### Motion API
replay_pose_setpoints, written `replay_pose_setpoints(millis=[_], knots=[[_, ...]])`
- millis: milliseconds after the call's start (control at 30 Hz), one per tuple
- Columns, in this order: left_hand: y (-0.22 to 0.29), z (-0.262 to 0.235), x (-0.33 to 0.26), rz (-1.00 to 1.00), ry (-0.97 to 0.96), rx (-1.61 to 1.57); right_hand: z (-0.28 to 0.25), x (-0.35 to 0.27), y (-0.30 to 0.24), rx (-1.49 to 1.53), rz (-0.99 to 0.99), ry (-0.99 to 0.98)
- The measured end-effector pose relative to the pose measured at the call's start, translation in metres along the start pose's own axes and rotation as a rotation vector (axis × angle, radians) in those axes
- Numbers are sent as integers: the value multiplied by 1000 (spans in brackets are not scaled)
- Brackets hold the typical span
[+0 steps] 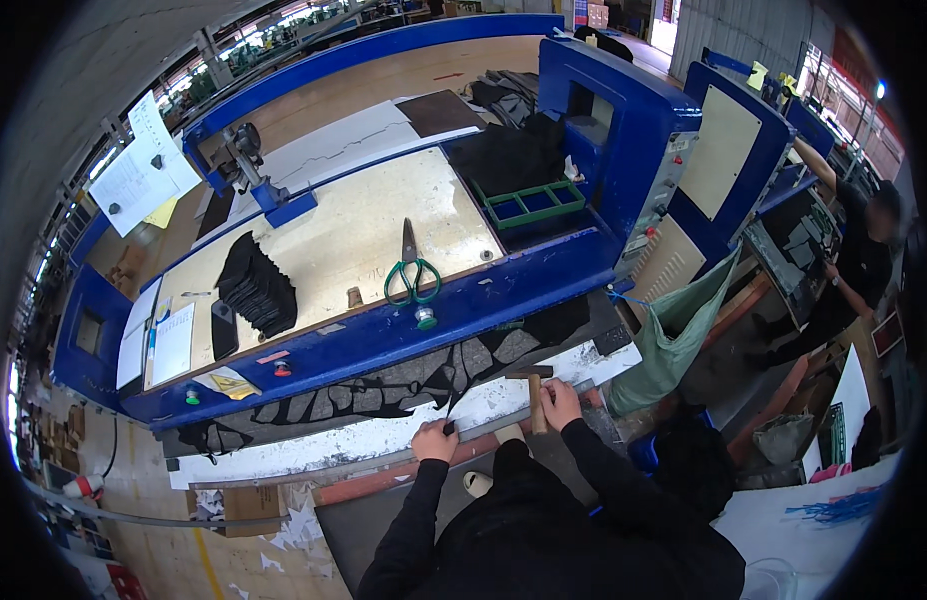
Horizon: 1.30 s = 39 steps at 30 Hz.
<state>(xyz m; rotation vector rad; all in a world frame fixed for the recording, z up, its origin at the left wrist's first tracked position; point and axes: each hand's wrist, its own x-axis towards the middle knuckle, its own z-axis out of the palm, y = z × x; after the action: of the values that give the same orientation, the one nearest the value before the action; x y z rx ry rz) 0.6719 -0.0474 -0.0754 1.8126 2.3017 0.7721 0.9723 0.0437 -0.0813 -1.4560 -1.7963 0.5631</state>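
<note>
My left hand point(435, 440) is closed at the front edge of a white board point(383, 436), pinching a thin black strip point(453, 392) that runs up over dark sheet material. Beside a hammer point(536, 407) with a wooden handle is my right hand point(560, 404); its fingers are curled in close to the handle, and whether they grip it is unclear. Behind the hands lies the dark sheet point(388, 388), cut through in many irregular shapes. Green-handled scissors point(411, 268) and a stack of black cut pieces point(255, 286) rest on the pale machine bed point(353, 225).
The blue machine frame point(583, 258) borders the bed, with a green divided tray point(531, 205) at its right end. A phone point(224, 330) lies by the stack. A green sack point(673, 345) hangs at right. Farther right, a person point(851, 255) stands at another machine.
</note>
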Motion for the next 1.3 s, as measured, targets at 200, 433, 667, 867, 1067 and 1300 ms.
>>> replay_pose_setpoints(millis=[200, 433, 667, 867, 1067, 1300], knots=[[-7, -1, 0, -5, -17, 21, 4, 9, -9, -80, -14, -42], [-3, -2, 24, 9, -80, -5, 0, 40, -16, -70, 202, -106], [-15, -7, 76, -45, -452, -69, 13, 144, -37, -112, 46, 39], [34, -4, 158, 78, -508, -317, 65, 263, -83, -478, 323, -409], [53, 13, 231, 115, -410, -428, 100, 282, -59, -572, 307, -448], [46, 7, 218, 226, -359, -515, 83, 317, -73, -483, 325, -805]])
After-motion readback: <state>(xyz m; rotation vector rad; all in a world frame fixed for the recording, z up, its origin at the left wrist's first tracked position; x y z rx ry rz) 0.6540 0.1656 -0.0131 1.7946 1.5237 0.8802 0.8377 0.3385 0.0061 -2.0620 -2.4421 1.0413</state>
